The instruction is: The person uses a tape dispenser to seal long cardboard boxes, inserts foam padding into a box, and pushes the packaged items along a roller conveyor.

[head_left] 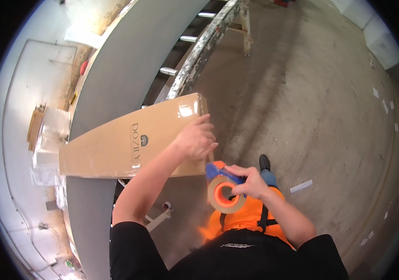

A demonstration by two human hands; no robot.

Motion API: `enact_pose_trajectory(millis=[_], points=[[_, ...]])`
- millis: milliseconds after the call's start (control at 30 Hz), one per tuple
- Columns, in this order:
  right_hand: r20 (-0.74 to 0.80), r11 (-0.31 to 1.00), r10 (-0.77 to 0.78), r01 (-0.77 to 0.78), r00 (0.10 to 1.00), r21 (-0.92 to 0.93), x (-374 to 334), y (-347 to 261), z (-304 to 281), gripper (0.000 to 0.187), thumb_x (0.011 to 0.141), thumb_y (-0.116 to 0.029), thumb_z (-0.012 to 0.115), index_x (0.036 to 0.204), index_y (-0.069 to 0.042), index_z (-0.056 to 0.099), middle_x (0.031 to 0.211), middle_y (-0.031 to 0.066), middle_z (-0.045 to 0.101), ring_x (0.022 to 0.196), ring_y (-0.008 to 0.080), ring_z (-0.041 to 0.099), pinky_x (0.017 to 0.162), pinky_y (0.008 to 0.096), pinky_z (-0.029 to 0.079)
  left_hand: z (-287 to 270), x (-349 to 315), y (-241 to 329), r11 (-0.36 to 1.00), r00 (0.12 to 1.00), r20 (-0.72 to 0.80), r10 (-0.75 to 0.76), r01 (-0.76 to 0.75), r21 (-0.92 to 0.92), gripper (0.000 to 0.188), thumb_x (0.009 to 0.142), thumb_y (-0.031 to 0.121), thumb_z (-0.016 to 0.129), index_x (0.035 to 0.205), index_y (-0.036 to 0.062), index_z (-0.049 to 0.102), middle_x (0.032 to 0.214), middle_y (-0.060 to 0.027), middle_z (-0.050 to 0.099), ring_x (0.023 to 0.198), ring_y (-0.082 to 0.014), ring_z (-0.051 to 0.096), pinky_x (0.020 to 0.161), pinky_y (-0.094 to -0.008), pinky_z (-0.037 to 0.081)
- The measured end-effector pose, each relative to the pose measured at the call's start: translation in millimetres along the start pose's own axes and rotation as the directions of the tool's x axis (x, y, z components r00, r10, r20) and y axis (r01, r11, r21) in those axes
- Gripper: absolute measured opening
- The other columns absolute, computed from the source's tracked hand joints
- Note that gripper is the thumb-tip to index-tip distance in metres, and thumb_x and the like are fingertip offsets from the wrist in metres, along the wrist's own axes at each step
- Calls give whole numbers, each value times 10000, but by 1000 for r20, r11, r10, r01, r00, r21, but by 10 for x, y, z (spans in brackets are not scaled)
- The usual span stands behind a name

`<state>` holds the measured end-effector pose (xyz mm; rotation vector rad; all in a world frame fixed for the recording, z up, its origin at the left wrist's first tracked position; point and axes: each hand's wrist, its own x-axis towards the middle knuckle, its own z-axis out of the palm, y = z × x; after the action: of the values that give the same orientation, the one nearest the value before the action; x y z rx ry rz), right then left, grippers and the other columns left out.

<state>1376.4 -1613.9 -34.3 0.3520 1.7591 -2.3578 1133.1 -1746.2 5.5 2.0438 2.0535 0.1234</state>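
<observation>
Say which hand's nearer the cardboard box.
Left: the left hand is on the cardboard box, at its right end; the right hand is apart from it, farther right, gripping the tape dispenser.

Our left forearm (155, 179) runs up and rightward from a bent elbow, bare to the wrist. Our left hand (197, 138) lies at its end with its back turned up; the fingers are parted, slightly bent, and point off to our right. Our right elbow is bent too, out to the side, and the right forearm (289, 214) slants inward and to our left. Our right hand (254, 183) sits nearer our body than the left, closed in a firm grip, forefinger stretched forward and thumb below it. We hold the two hands near each other, not touching.
</observation>
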Motion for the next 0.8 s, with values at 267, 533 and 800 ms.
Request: enact_pose_trajectory(millis=[267,533,800], points=[[-29,989,-35,31,999,-144,-909,330,787,731,588,-154,781,1289,-23,622,1223,163,634,1071,220,663,939,283,479,23,-221,63,987,997,-11,-72,73,145,283,910,298,560,863,105,763,980,-25,736,1215,-235,564,1216,-479,211],[-105,764,-114,19,988,-645,157,510,1342,457,670,-340,730,1098,-189,676,1076,124,650,893,372,659,784,465,543,173,-578,735,967,996,73,51,-67,244,294,807,275,708,1062,131,732,1366,-32,580,1337,-300,470,1195,-500,251],[137,890,93,-21,986,-456,-259,817,703,633,658,-112,707,1287,-84,641,1255,118,626,1111,264,635,934,352,519,121,-769,660,943,965,17,-262,253,216,952,695,371,820,1471,42,377,1585,-129,290,1471,-391,222,1209,-501,196]])
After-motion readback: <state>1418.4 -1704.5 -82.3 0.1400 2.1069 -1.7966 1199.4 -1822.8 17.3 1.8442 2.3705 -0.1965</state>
